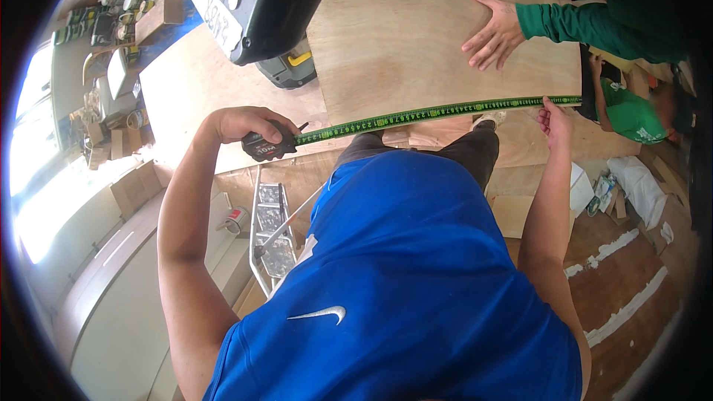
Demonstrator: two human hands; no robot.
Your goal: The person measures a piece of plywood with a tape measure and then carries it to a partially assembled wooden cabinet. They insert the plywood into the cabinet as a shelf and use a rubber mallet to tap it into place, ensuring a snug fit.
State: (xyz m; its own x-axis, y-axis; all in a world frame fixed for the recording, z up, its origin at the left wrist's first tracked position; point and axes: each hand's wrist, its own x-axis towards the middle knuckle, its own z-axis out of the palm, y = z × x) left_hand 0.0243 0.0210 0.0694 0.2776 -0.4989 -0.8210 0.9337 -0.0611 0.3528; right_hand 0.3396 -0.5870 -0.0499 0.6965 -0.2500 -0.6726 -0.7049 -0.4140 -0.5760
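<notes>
A green tape measure blade [427,114] is pulled out along the near edge of a plywood sheet [394,37]. My left hand [252,125] is wrapped over the black tape measure case [269,144] at the sheet's left end. Near the right corner, the curled fingers of my right hand [555,120] pinch the blade at the sheet's edge, a little short of the blade's end. A co-worker's hand [496,36], in a green sleeve, lies spread on the sheet above the blade.
A black boxy tool with a yellow accent [260,7] looms at the top, covering part of the plywood. An aluminium stepladder [271,230] and a tin can [237,220] stand below left. Another person in green [635,111] is at the right. Tools and wood pieces clutter the far left.
</notes>
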